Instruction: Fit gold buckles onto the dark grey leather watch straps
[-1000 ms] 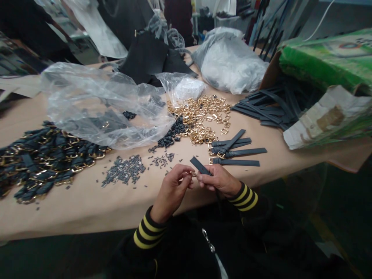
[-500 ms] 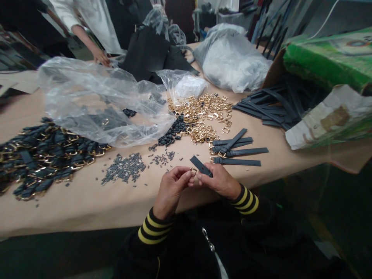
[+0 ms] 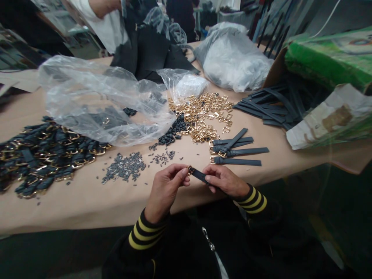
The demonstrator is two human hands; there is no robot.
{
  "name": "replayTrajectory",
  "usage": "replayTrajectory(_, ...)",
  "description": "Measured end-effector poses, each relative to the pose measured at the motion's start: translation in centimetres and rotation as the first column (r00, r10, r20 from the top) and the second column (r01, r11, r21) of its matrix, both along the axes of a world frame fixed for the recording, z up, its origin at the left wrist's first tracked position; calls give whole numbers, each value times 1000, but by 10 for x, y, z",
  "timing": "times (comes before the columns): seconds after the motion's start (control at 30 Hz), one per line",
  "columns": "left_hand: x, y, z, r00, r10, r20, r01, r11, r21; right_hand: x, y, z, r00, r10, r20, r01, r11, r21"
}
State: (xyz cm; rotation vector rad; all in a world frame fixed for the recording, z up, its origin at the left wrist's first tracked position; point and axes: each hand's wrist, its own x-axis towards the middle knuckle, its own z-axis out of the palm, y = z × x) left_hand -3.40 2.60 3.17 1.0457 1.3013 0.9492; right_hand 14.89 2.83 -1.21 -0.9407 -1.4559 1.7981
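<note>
Between thumb and fingers, my left hand (image 3: pixel 170 184) pinches a gold buckle (image 3: pixel 190 170) near the table's front edge. The buckle sits on the end of a dark strap (image 3: pixel 198 175). My right hand (image 3: pixel 226 181) is closed on the strap's other part, its thumb on top. Just beyond my right hand lie several straps with gold buckles (image 3: pixel 240 162). Loose gold buckles (image 3: pixel 203 133) form a pile behind them, beside small black loops (image 3: pixel 171 131). Small dark pieces (image 3: pixel 124 167) are scattered to the left of my left hand.
Buckled dark pieces (image 3: pixel 55 155) are heaped at the left beside a clear plastic bag (image 3: pixel 107 100). A stuffed bag (image 3: pixel 232 58) stands behind. At the right, a green box (image 3: pixel 328 58) holds straps (image 3: pixel 279 104). A person in white (image 3: pixel 112 31) is across the table.
The buckle is now on the strap's end, where the two were side by side before. The strap has swung lower and my right hand has moved slightly right. The person's arm across the table has lifted.
</note>
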Motion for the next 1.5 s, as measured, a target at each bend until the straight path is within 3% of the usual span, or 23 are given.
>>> replayTrajectory(0.1, -3, 2, -5, 988, 31, 153, -22, 998, -63, 6, -1, 1, 998, 49, -50, -50, 999, -19)
replayTrajectory(0.2, -3, 1, -6, 945, 22, 327, 52, 975, -216, 8, 1, -1, 992, 77, -98, -80, 996, -29)
replayTrajectory(0.3, -1, -1, -5, 925, 19, 381, 91, 959, -269, 9, 4, -6, 991, 83, -103, -87, 996, -29)
replayTrajectory(0.43, 2, -4, -1, 991, 22, 130, -17, 999, -41, 10, 8, -13, 999, -43, -4, 42, 999, -23)
replayTrajectory(0.57, 5, -8, 5, 997, -31, -66, 34, 998, 54, 6, 8, -14, 983, -180, 47, 181, 983, -19)
replayTrajectory(0.77, 8, -9, 12, 994, -47, -99, 55, 995, 83, 2, 5, -9, 993, -86, -75, 82, 995, -56)
replayTrajectory(0.93, 3, -5, 13, 998, -39, 55, 37, 999, 35, 6, 4, -9, 989, -1, -150, -10, 997, -71)
replayTrajectory(1.13, 4, -4, 6, 923, -28, 385, 112, 973, -199, 4, 3, -4, 973, 31, -229, -41, 998, -41)
replayTrajectory(1.27, 18, -7, -7, 887, 32, 460, 106, 957, -269, -5, -2, 3, 975, -84, -205, 86, 996, 3)
replayTrajectory(1.4, 28, -10, -16, 897, 59, 438, 51, 970, -236, -10, -9, 10, 962, -257, -93, 267, 956, 123)
replayTrajectory(1.5, 28, -12, -19, 906, 18, 423, 75, 977, -201, -9, -11, 14, 963, -265, 41, 243, 927, 286)
